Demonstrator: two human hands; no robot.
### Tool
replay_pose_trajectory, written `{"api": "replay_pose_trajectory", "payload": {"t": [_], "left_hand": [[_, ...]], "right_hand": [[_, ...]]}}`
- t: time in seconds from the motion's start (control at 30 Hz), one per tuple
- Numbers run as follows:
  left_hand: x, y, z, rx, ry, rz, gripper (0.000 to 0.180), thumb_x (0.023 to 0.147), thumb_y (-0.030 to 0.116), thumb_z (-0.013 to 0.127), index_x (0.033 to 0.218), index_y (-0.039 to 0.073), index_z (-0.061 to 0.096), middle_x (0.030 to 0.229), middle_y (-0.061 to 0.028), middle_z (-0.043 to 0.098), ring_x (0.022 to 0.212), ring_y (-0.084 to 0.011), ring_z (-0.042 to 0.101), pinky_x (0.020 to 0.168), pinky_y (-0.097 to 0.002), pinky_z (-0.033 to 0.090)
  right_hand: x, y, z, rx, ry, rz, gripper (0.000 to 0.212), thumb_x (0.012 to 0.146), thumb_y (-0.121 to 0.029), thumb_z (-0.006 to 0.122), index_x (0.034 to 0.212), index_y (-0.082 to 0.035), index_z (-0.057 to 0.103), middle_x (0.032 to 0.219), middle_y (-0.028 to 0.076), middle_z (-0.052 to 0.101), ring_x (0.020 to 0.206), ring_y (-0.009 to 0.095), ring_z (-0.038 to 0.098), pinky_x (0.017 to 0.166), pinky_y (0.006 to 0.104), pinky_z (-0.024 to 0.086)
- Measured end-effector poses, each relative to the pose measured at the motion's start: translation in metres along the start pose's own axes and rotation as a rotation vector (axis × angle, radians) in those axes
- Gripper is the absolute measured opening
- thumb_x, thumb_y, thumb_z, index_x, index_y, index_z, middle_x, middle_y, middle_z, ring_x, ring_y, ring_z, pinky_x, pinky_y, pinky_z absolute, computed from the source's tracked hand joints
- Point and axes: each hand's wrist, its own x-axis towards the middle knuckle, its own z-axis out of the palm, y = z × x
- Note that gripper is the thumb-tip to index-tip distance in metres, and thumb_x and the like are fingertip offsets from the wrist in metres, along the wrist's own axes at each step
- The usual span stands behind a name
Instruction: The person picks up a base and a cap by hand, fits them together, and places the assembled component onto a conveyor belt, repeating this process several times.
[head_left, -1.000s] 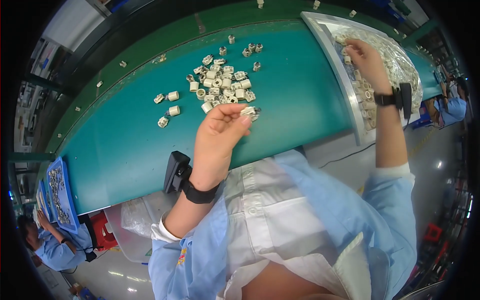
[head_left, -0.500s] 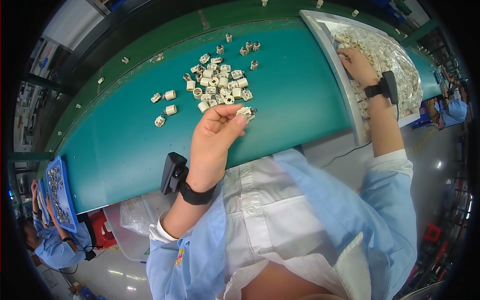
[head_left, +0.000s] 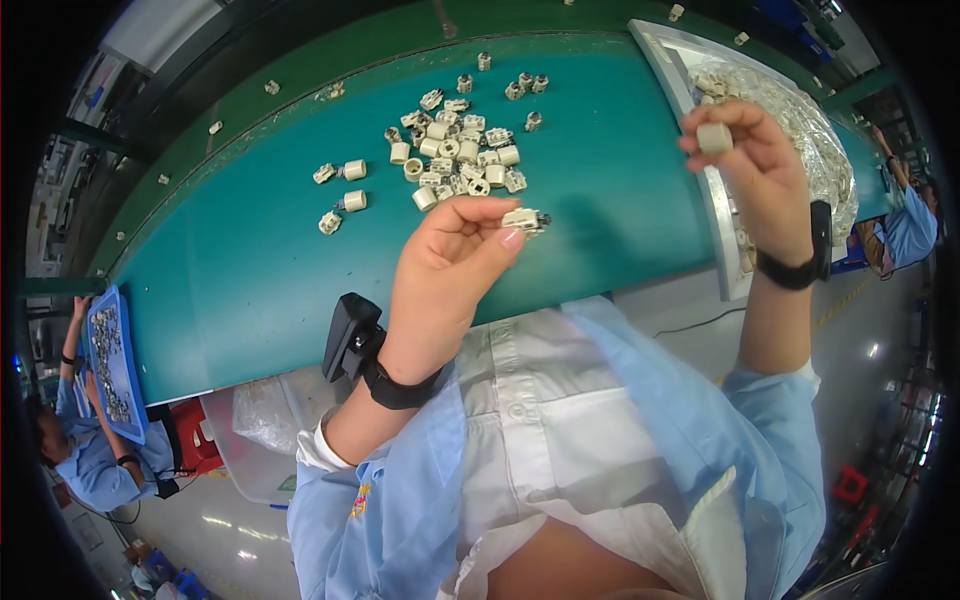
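Pinched between thumb and fingers of my left hand (head_left: 455, 262) is a small white plastic connector core (head_left: 524, 221) with a dark end pointing right. It is held above the near part of the green work surface (head_left: 262, 290). My right hand (head_left: 765, 175) grips a cream cylindrical cap (head_left: 713, 138) between thumb and fingers, raised over the near-left edge of a tray (head_left: 665, 75). In that tray lies a clear plastic bag (head_left: 835, 150) with many similar cream caps. Beyond my left hand, a loose pile of cream caps (head_left: 448, 148) and white cores (head_left: 498, 136) covers the middle of the surface.
Two cap-and-core pairs (head_left: 354, 200) lie left of the pile, and several cores (head_left: 525, 80) stand beyond it. A blue tray (head_left: 140, 400) of small parts is at far left beside a seated co-worker (head_left: 95, 460). A clear bin (head_left: 250, 450) stands below the near edge.
My right hand has come out of the tray toward me, now with a cream cap. The left hand keeps the core, turned a little. The view has shifted slightly.
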Motion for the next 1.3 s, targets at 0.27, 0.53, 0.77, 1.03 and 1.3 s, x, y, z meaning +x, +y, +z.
{"api": "replay_pose_trajectory", "payload": {"t": [0.27, 0.53, 0.77, 1.03, 1.3], "left_hand": [[-0.020, 0.011, -0.013, -0.002, -0.041, 0.087, 0.024, 0.084, 0.002, 0.057, 0.108, -0.001, 0.053, 0.097, -0.0059, 0.059, 0.085, -0.0105, 0.055, 0.076, -0.0227, 0.045], [-0.031, 0.015, -0.039, 0.048, 0.005, 0.189, 0.023, 0.084, -0.001, 0.057, 0.107, -0.002, 0.052, 0.098, -0.0066, 0.059, 0.088, -0.0099, 0.055, 0.076, -0.0207, 0.044], [-0.035, 0.015, -0.049, 0.125, 0.029, 0.219, 0.022, 0.084, -0.002, 0.056, 0.107, -0.002, 0.053, 0.098, -0.0069, 0.059, 0.088, -0.0098, 0.055, 0.074, -0.0197, 0.045], [-0.036, 0.011, -0.045, 0.042, 0.031, 0.162, 0.023, 0.085, 0.000, 0.057, 0.107, -0.002, 0.053, 0.096, -0.0064, 0.059, 0.084, -0.0092, 0.055, 0.071, -0.0205, 0.045], [-0.026, 0.007, -0.049, 0.011, 0.056, 0.092, 0.021, 0.088, 0.011, 0.056, 0.105, 0.000, 0.055, 0.090, -0.0066, 0.061, 0.077, -0.0105, 0.056, 0.069, -0.0225, 0.046]], "right_hand": [[0.000, 0.013, 0.110, -0.165, -0.068, -0.118, 0.033, 0.078, -0.002, 0.065, 0.108, 0.001, 0.053, 0.099, 0.007, 0.055, 0.084, 0.013, 0.052, 0.076, 0.0259, 0.043], [0.010, 0.037, 0.152, 0.138, -0.030, -0.090, 0.031, 0.080, -0.003, 0.065, 0.108, 0.003, 0.055, 0.104, 0.011, 0.056, 0.092, 0.016, 0.054, 0.081, 0.0269, 0.044], [0.007, 0.040, 0.167, 0.349, 0.021, 0.018, 0.020, 0.085, -0.008, 0.060, 0.102, 0.003, 0.058, 0.100, 0.008, 0.059, 0.082, 0.010, 0.056, 0.070, 0.0218, 0.046], [0.005, 0.038, 0.171, 0.296, 0.076, 0.130, 0.018, 0.085, -0.012, 0.062, 0.098, 0.000, 0.059, 0.083, 0.005, 0.062, 0.070, 0.007, 0.057, 0.059, 0.0195, 0.047], [0.009, 0.045, 0.170, 0.253, 0.115, 0.062, 0.019, 0.083, -0.008, 0.063, 0.099, 0.002, 0.058, 0.087, 0.006, 0.062, 0.075, 0.008, 0.059, 0.063, 0.0185, 0.047]]}}
